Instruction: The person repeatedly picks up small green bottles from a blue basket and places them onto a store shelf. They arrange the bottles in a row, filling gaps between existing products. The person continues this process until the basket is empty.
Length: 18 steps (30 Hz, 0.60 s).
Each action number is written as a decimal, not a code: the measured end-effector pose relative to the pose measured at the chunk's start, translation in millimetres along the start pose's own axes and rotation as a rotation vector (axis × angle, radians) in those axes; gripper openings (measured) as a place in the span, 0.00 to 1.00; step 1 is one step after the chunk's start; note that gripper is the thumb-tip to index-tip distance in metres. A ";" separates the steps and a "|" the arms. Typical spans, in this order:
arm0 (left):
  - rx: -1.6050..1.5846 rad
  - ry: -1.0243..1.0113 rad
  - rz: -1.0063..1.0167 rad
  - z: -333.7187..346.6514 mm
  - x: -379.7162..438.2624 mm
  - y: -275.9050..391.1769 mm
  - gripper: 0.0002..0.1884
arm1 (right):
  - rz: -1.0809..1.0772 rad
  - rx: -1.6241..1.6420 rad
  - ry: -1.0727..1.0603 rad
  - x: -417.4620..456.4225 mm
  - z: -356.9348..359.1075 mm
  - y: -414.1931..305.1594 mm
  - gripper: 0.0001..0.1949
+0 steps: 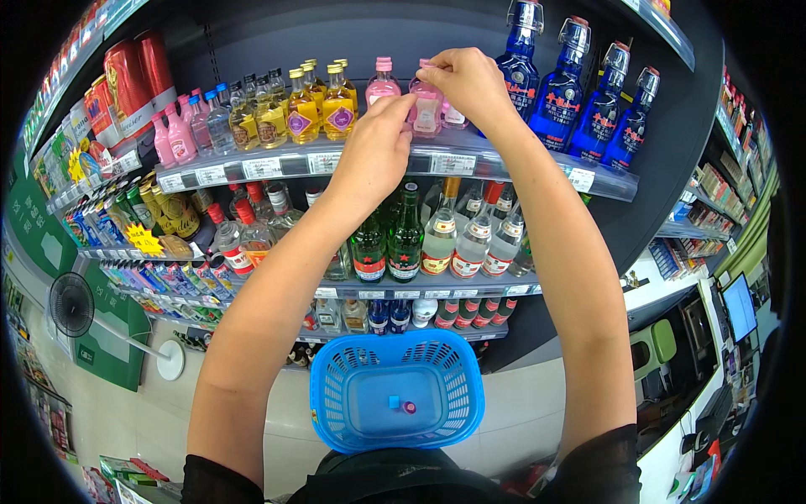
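On the upper shelf, my right hand [467, 79] holds a small pink glass bottle [426, 116] by its neck. The fingers of my left hand [376, 148] reach to the left side of the same bottle; whether they press on it is hard to tell. Another pink bottle [383, 82] stands behind my left fingertips, partly covered by them. One more pink bottle [454, 118] shows beside the held one, mostly hidden by my right hand.
Amber miniature bottles [303, 110] stand left of my hands, tall blue swing-top bottles [559, 88] to the right. A shelf rim with price tags [453, 164] runs below. Green bottles [405, 239] fill the lower shelf. A blue plastic basket [320, 403] holding small items is before me.
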<state>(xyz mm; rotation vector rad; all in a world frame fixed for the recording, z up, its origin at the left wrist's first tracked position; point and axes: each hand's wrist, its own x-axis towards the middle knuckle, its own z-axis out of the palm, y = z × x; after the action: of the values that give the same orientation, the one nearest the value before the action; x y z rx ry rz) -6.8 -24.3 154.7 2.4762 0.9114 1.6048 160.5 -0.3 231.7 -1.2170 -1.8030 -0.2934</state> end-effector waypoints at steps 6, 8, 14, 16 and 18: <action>0.036 0.023 0.063 4.9 -5.8 -2.8 0.23 | -0.063 -0.041 0.111 -12.4 1.4 3.1 0.15; 0.020 0.018 0.073 2.2 -8.4 -1.0 0.22 | -0.152 -0.075 0.237 -20.8 -0.1 3.1 0.18; -0.144 -0.053 -0.055 -5.0 -91.6 7.0 0.15 | -0.447 0.064 0.309 -143.1 3.2 -19.6 0.09; -0.163 -0.138 -0.118 4.2 -148.5 1.7 0.12 | -0.449 0.093 0.114 -215.4 23.8 -19.2 0.08; -0.245 -0.340 -0.217 29.7 -218.4 -13.3 0.09 | -0.279 0.130 -0.178 -292.5 48.9 -12.1 0.05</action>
<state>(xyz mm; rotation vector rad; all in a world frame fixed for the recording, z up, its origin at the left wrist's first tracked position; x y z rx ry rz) -50.0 -114.8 -42.0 2.2899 0.8408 1.1099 152.0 -155.0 -21.5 -0.9243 -2.1163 -0.2261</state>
